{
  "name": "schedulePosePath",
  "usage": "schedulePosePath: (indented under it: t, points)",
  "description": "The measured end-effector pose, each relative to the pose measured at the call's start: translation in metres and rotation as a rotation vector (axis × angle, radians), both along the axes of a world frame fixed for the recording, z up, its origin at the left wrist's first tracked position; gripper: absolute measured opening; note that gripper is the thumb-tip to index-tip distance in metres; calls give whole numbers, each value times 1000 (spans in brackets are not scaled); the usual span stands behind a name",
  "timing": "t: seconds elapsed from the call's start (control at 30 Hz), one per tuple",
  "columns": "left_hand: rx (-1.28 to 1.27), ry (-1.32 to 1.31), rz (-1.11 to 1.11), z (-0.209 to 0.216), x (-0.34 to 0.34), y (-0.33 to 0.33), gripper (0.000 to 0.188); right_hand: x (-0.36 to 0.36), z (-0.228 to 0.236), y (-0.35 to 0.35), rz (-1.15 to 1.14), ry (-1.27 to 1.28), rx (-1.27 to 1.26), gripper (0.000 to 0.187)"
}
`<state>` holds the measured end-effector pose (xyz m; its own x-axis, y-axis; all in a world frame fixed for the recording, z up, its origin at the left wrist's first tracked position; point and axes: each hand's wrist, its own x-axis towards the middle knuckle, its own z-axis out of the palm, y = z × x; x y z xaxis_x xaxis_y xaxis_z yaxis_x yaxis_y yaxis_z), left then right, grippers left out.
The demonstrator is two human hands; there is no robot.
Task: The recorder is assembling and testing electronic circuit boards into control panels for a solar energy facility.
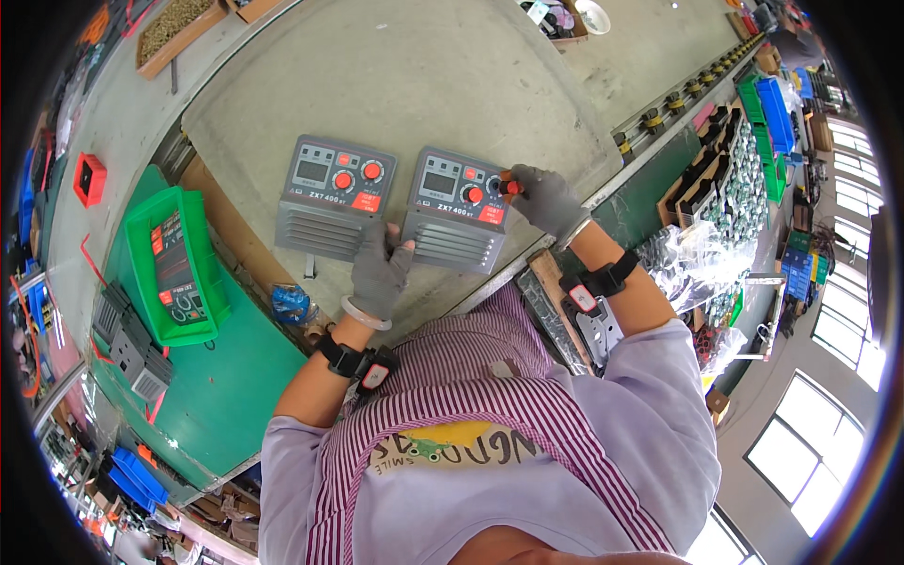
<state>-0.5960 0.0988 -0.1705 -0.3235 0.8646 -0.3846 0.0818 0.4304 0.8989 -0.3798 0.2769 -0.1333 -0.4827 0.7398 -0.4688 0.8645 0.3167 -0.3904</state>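
Observation:
Two dark grey front panels with louvred lower halves lie side by side on the work table. The left panel [330,193] carries two red knobs [358,177]. On the right panel [452,207] one red knob [472,194] sits below a dark round spot. My right hand [546,202], in a grey glove, pinches a red-and-black knob [509,184] at that panel's upper right. My left hand [381,271], also gloved, is closed at the right panel's lower left edge, its bare thumb tip against it. Its other fingers reach into the gap between the panels and are partly hidden.
A green bin [179,268] with a similar panel stands on the green surface at left, beside grey housings [132,344]. A red small box [89,180] lies farther left. Parts and clear plastic bags [687,264] crowd the right. A roller track [673,102] runs at far right.

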Motion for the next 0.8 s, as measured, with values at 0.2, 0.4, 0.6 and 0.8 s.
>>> schedulePosePath:
  t: [0.2, 0.4, 0.6, 0.8]
  points:
    - [75, 624, -233, -6, -7, 8, 42, -7, -7, 0, 137, -131, 67, 29]
    - [-56, 694, -364, -4, 0, 8, 43, -17, 1, 2, 178, -145, 85, 28]
    - [-105, 714, -429, -9, -2, 9, 48, -27, -4, 3, 200, -234, 71, 26]
    - [14, 670, -360, -21, 0, 5, 50, -31, -7, -1, 186, -280, 66, 25]
